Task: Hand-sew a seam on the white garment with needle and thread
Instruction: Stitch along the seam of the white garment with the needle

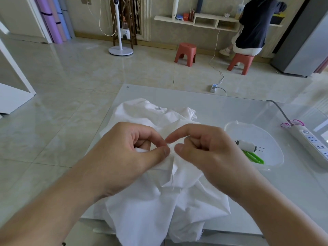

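Your left hand (134, 153) pinches a raised fold of the white garment (156, 201), bunched on the counter (221, 110). Your right hand (204, 150) has curled fingers at that fold; needle not discernible, so grip unclear. Loose thread (172, 178) hangs below. Seam progress: cannot judge; stitching apparently underway.

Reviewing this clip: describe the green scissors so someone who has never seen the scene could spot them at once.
Start at the white table and go to the clear tray just right of the right hand. The scissors lie inside it, next to a white thread spool. They are the only bright green thing on the table.
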The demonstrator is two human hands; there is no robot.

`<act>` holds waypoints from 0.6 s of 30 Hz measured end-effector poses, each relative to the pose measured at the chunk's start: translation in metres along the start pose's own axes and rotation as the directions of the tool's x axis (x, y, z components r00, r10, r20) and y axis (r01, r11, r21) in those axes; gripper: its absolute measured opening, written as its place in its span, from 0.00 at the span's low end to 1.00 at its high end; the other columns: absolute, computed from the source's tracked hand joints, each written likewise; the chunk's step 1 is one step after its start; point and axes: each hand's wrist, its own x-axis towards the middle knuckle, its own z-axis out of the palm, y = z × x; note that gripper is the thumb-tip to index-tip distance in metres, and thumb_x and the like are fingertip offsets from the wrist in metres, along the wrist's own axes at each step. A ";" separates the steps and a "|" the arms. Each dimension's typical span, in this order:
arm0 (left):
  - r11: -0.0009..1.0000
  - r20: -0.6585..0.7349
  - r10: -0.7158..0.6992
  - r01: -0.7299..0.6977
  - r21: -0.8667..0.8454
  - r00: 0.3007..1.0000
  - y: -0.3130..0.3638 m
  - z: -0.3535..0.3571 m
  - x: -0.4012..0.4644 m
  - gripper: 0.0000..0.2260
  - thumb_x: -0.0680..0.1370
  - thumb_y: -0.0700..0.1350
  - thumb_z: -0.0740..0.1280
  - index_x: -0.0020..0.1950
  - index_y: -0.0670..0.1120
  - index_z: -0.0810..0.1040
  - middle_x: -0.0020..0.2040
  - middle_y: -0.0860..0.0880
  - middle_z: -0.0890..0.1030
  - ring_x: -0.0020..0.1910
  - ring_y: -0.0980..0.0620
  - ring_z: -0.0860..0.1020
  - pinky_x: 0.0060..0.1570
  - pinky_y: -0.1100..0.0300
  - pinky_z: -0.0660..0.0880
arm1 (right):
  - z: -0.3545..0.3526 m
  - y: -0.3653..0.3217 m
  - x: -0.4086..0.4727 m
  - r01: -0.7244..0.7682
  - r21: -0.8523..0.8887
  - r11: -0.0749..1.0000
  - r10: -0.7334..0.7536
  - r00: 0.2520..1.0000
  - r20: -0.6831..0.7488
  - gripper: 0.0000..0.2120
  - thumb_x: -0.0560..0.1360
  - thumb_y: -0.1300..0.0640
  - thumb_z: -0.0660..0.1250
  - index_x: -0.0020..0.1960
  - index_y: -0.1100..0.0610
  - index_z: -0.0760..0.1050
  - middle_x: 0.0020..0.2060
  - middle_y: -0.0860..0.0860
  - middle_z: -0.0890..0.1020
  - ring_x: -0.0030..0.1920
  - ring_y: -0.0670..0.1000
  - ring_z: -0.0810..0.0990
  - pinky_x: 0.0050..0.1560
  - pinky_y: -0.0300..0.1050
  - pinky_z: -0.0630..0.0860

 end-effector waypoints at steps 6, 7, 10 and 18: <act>1.000 -0.001 -0.012 0.012 -0.008 1.000 0.000 0.000 0.000 0.04 0.75 0.49 0.77 0.41 0.51 0.88 0.27 0.53 0.64 0.28 0.54 0.63 0.30 0.61 0.62 | 0.002 0.009 0.004 -0.023 -0.109 0.994 0.006 0.988 -0.153 0.11 0.78 0.61 0.73 0.37 0.55 0.80 0.24 0.46 0.64 0.27 0.46 0.61 0.29 0.34 0.63; 1.000 0.003 -0.018 0.018 -0.008 1.000 0.001 0.001 0.000 0.05 0.76 0.49 0.78 0.41 0.51 0.87 0.27 0.53 0.64 0.28 0.54 0.63 0.30 0.61 0.62 | 0.000 0.013 0.007 -0.053 -0.154 0.987 0.018 0.975 -0.223 0.11 0.78 0.62 0.73 0.36 0.55 0.79 0.23 0.45 0.64 0.26 0.45 0.61 0.29 0.34 0.63; 1.000 0.007 -0.023 0.023 0.002 1.000 0.000 0.000 0.001 0.05 0.76 0.50 0.77 0.41 0.52 0.87 0.27 0.53 0.64 0.27 0.54 0.64 0.31 0.61 0.63 | -0.007 0.023 0.014 -0.192 -0.314 0.930 0.051 0.912 -0.408 0.11 0.78 0.60 0.70 0.37 0.55 0.77 0.20 0.44 0.66 0.24 0.46 0.64 0.29 0.39 0.63; 1.000 0.015 0.003 -0.003 -0.016 1.000 -0.002 -0.001 0.000 0.05 0.76 0.52 0.79 0.44 0.53 0.88 0.30 0.49 0.67 0.31 0.48 0.66 0.37 0.53 0.65 | 0.005 -0.001 -0.001 0.024 -0.068 0.997 -0.022 0.999 0.030 0.08 0.81 0.60 0.70 0.45 0.51 0.83 0.25 0.46 0.64 0.27 0.46 0.62 0.29 0.36 0.62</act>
